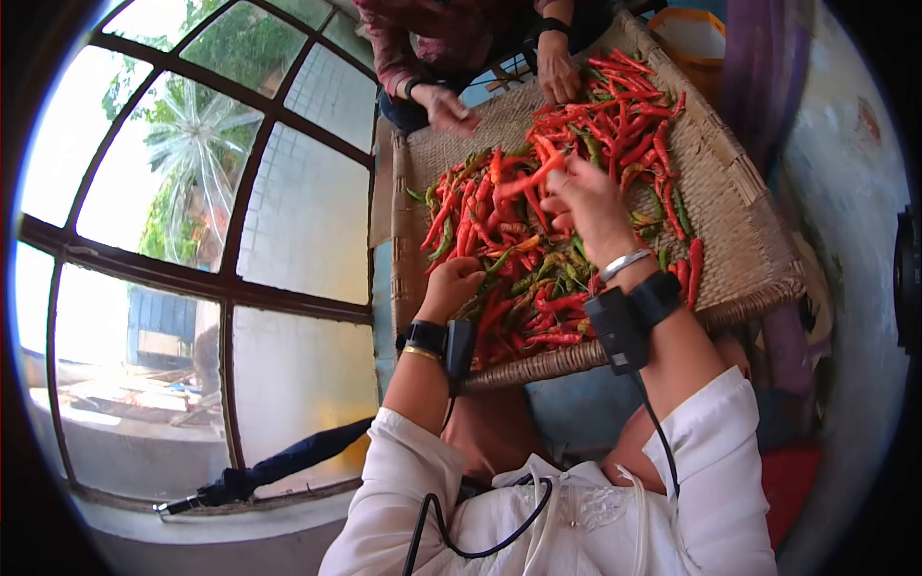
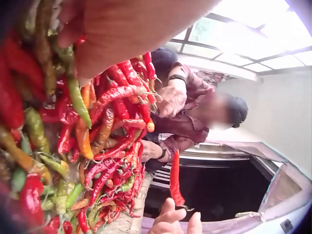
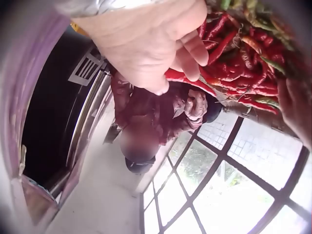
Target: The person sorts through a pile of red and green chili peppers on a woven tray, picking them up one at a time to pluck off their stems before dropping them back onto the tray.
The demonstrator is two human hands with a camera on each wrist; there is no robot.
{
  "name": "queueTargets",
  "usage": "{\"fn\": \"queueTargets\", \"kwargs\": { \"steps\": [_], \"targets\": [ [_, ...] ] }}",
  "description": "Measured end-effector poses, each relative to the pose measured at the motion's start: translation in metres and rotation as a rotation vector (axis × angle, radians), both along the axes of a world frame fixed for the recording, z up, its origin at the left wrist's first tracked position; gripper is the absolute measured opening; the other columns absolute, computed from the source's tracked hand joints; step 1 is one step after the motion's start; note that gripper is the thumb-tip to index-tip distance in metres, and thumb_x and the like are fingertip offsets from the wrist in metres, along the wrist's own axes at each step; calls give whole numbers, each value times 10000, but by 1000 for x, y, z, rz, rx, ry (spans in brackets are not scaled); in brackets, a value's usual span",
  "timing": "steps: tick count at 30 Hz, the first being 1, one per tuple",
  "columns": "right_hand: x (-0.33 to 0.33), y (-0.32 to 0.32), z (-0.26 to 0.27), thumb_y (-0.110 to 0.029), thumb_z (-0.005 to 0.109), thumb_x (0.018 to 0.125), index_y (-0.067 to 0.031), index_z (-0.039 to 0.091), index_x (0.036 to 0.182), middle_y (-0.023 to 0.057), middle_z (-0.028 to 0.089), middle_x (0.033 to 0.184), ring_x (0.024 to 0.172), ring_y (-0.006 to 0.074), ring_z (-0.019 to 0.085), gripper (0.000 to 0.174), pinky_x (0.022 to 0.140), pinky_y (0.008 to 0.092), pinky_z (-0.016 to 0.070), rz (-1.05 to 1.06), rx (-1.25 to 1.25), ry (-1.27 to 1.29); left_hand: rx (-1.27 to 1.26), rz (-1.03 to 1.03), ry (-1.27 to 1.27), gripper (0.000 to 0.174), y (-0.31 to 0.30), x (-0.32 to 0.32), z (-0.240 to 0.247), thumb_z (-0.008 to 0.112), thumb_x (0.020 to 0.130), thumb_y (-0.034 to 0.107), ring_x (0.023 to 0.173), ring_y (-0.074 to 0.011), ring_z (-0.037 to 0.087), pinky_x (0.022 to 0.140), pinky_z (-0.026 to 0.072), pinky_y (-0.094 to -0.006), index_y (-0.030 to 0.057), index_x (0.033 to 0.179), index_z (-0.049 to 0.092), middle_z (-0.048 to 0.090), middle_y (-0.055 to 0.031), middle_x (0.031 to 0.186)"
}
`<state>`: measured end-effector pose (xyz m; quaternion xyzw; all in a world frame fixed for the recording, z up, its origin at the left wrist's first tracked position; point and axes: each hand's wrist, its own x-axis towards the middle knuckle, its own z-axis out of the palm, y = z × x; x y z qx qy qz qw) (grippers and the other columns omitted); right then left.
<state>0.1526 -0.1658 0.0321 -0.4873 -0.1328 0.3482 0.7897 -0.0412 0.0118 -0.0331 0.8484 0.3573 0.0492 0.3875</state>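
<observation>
Many red, green and orange peppers (image 1: 475,206) lie heaped on a woven tray (image 1: 735,230). My right hand (image 1: 591,206) is raised over the heap, its thumb and fingers pinching a long red pepper (image 2: 176,181) by its stem end; the same pepper (image 3: 192,84) shows beyond the fingers in the right wrist view. At the heap's near left part, my left hand (image 1: 449,290) has its fingers curled at a green pepper (image 2: 76,97), whose upper end lies between finger and thumb in the left wrist view.
Across the tray, another person's hands (image 1: 557,69) are at the peppers, one touching the heap and the other above the bare weave. A barred window (image 1: 298,192) stands on the left, with a folded umbrella (image 1: 288,468) on its sill. Behind the tray is a white bucket (image 1: 690,36).
</observation>
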Motion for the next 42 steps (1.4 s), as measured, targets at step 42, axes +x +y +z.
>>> {"fn": "queueTargets", "kwargs": {
  "steps": [42],
  "targets": [
    [-16,9,-4,-182,607,721,-29,614,753,121,574,605,535,189,565,156,523,313,443,135,-485,-1023,-688,214,-558,161,-13,26,29,501,877,215,554,-89,504,501,411,-213,66,853,556,568,-6,701]
  ]
}}
